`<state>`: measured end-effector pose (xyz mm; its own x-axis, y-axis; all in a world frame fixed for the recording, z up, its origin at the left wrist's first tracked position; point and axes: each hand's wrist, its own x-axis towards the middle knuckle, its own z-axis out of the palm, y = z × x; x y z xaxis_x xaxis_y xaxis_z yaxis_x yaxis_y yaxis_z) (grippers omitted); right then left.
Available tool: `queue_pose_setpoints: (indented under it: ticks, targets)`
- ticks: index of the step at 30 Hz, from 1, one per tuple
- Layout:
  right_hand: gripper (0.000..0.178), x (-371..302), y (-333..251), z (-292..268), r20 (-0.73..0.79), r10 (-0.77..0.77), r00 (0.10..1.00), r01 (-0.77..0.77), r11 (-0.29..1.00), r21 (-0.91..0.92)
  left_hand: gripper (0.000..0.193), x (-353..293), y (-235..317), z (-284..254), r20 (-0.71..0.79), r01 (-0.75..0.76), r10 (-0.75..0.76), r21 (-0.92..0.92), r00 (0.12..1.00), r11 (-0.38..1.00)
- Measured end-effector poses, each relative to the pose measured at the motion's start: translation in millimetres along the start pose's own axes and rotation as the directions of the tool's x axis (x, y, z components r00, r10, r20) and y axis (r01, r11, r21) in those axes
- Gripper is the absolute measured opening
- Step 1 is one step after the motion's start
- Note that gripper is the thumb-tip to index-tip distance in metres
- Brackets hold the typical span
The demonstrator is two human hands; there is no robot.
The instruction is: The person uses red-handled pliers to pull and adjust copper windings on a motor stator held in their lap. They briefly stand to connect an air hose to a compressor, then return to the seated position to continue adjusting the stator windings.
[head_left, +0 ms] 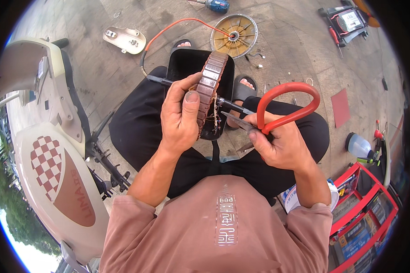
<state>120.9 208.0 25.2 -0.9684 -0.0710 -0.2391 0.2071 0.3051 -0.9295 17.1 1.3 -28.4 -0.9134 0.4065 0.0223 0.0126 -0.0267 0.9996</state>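
Observation:
My left hand point(182, 109) grips a ring-shaped motor stator point(209, 84) by its rim, tilted on edge in front of my lap. Its outer face shows metal segments, and an axle point(225, 103) runs through it. Thin wires hang at its right side. Scissors point(290, 87) with large red loop handles are in my right hand point(280, 148), closed round them. The dark blades stand apart and point left, the upper one close to the wires and axle. Whether a blade touches a wire I cannot tell. Behind the stator, a black tub point(182, 61) sits between my knees.
An orange cable point(168, 26) arcs from the axle's left end to a round metal motor cover point(246, 34) on the paving. A cream plastic part point(125, 40) and a blue power tool point(217, 5) lie beyond. A scooter point(59, 191) stands left, a red rack point(369, 218) right.

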Motion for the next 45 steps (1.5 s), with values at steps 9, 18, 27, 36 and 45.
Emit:
queue_pose_setpoints:
  ticks: [9,18,27,36,45]
  targets:
    - [0.019,24,-9,-1,0.007,-0.202,0.979,0.196,0.942,-0.271,0.040,0,4,-2,0.064,0.048,-0.046,-0.023,0.997,0.999]
    - [0.032,29,-2,13,-0.053,-0.322,0.945,0.285,0.894,-0.345,0.034,6,7,3,0.013,0.031,-0.031,-0.018,0.999,0.999]
    - [0.037,31,-6,10,-0.036,-0.311,0.950,0.280,0.896,-0.345,0.030,10,7,4,-0.020,0.061,-0.060,0.075,0.998,0.995]
    - [0.038,32,-15,9,-0.026,-0.265,0.964,0.234,0.888,-0.396,0.030,13,5,1,0.018,0.050,-0.053,0.164,0.998,0.985]
    - [0.044,31,-21,10,-0.008,-0.246,0.969,0.216,0.868,-0.447,0.028,13,6,3,-0.016,0.078,-0.076,0.147,0.997,0.986]
